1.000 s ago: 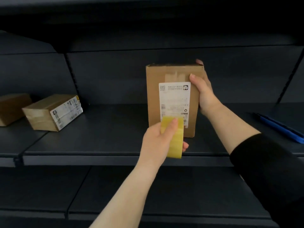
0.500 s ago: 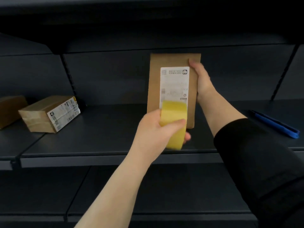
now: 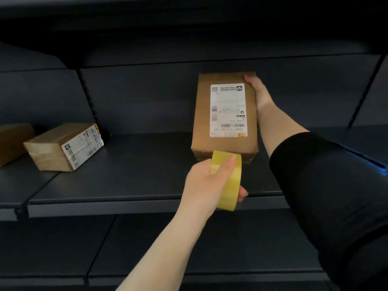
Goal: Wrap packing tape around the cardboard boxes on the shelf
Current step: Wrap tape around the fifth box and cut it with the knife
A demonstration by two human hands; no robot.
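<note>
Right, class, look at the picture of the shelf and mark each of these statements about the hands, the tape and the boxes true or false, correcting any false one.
1. The left hand holds a yellow tape roll. True.
2. The right hand grips the labelled box at its bottom edge. False: it grips the upper right corner.
3. The white label on that box faces the camera. True.
4. The tape roll is up by the top of the box. False: it is at the box's lower edge.
5. A second labelled box lies to the left on the shelf. True.
</note>
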